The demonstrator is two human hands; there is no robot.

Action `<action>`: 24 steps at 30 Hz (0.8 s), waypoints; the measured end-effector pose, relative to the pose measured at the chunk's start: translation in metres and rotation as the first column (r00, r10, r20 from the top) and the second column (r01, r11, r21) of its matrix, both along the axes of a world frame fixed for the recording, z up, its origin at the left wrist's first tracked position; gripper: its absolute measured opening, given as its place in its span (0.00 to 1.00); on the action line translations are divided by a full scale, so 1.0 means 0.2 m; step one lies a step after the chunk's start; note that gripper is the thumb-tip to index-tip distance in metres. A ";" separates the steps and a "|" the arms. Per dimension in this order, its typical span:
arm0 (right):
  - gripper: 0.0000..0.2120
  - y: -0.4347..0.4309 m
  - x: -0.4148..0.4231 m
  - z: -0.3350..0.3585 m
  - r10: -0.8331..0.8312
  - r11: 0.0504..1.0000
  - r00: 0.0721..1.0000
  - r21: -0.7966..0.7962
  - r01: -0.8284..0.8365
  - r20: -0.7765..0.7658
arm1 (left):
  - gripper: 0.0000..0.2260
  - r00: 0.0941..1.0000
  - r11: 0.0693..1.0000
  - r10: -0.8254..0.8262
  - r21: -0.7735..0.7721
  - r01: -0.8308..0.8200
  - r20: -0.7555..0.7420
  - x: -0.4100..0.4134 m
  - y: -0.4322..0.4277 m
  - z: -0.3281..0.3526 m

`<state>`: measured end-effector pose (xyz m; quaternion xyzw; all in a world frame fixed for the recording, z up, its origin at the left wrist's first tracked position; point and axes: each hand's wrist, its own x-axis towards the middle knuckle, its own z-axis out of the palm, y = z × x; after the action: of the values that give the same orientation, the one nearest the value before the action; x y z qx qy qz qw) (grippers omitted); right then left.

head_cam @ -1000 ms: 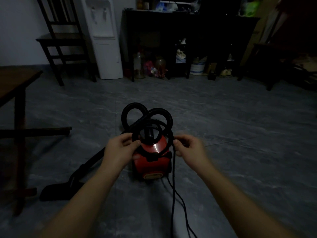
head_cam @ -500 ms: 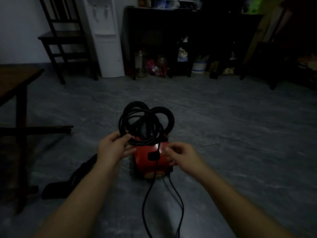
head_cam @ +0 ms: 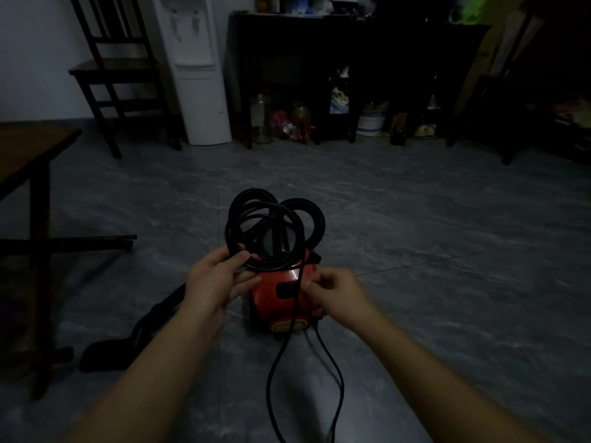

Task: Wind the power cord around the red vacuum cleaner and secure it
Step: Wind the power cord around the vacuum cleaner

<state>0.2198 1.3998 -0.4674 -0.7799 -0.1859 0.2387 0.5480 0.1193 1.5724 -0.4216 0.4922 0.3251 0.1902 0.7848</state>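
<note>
Left hand (head_cam: 220,278) grips coiled power cord (head_cam: 265,238) above the red vacuum cleaner (head_cam: 281,302); right hand (head_cam: 335,290) pinches a strand.

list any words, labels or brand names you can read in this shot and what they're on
None can be read.
Red vacuum cleaner: the yellow oval badge low on its near end is too dim and blurred to read.
White water dispenser: no lettering shows.
Jars and tub under the dark shelf: any labels are too small and dark.

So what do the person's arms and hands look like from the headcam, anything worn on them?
Both forearms are bare right to the bottom edge of the frame, with no sleeves in view. The left hand and right hand show no gloves, and I can make out no watch, ring or wristband, though the dim light could hide small items.
</note>
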 end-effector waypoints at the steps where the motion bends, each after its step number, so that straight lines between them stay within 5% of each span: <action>1: 0.07 0.00 0.00 0.00 -0.015 1.000 1.000 0.014 0.015 -0.018 | 0.09 1.000 1.000 -0.001 -0.010 0.001 0.000 0.00 0.00 0.00; 9: 0.04 0.00 -0.02 -0.01 0.002 1.000 0.999 -0.016 -0.002 -0.047 | 0.09 0.999 0.999 -0.041 0.031 0.041 0.021 0.00 -0.03 0.01; 24: 0.07 -0.01 -0.03 0.11 -0.186 0.936 0.948 0.248 0.251 -0.258 | 0.07 0.996 0.990 -0.089 0.107 0.091 -0.025 0.00 -0.08 0.00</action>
<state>0.2135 1.3973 -0.4461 -0.6782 -0.0643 0.2361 0.6930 0.1187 1.5568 -0.4210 0.5498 0.2996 0.1670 0.7616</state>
